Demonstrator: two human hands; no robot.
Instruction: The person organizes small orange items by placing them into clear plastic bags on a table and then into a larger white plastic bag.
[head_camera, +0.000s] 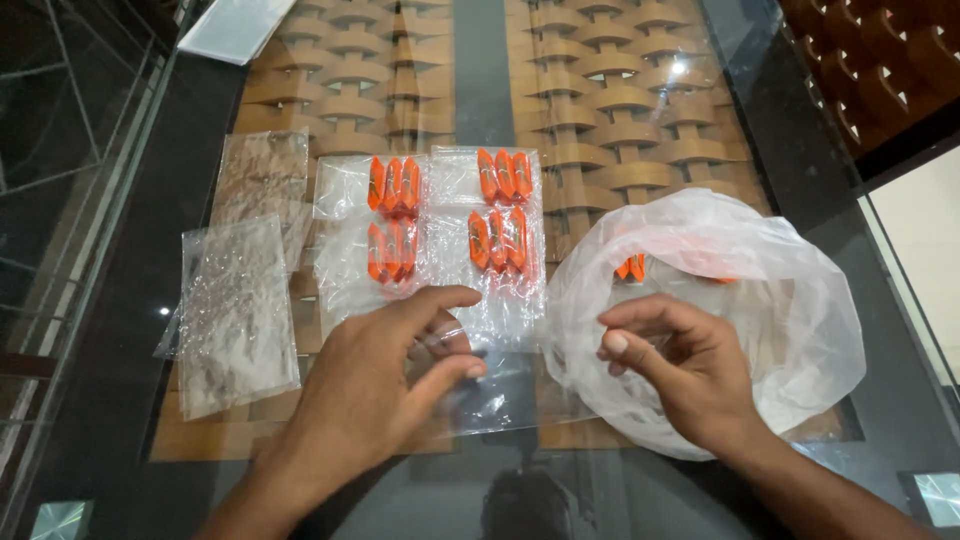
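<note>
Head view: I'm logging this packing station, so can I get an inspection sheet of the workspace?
Surface: glass tabletop over a woven wooden base, reflective.
Job's things: four clear pouches, each showing three orange pieces, laid in two rows; an empty clear pouch under the hands; a large white plastic bag with more orange pieces inside.
Clutter: two empty clear pouches at the left; a pale flat sheet at the far edge.
Grippers: left hand pinches the empty pouch; right hand curled beside it, in front of the bag, and whether it grips anything cannot be told.
Cables: nothing seen.
Surroundings: dark woven furniture at upper right; pale floor beyond the table edge.
</note>
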